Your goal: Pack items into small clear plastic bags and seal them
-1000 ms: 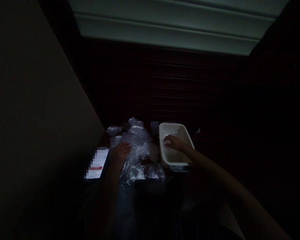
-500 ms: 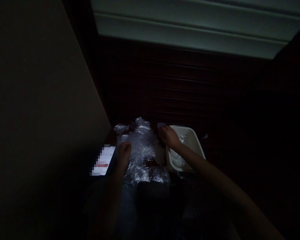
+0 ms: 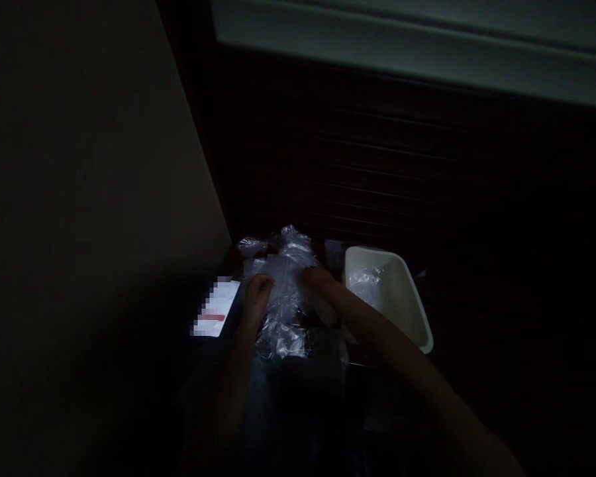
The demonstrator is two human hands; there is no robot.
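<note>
In the dim light, a heap of clear plastic bags (image 3: 294, 248) lies in front of me, crumpled and shiny. At its left side is my left hand (image 3: 259, 291), fingers curled in a pinch at the edge of a flat clear plastic bag (image 3: 281, 270). My right hand (image 3: 319, 277) hovers over the right part of the heap, smeared by motion and dark, so its fingers cannot be made out. Just right of it stands a white plastic tub (image 3: 411, 291) with some clear plastic (image 3: 367, 279) inside; my right forearm crosses its near left corner.
A lit phone (image 3: 219, 308) lies left of my left hand. A pale wall (image 3: 179, 159) rises on the left, and dark slatted panelling (image 3: 377, 152) stands behind the bags. A dark object (image 3: 310, 381) sits at the near edge.
My right hand has moved left from the tub's far left rim to over the plastic heap. My left hand stays at the bags. The view has shifted slightly.
</note>
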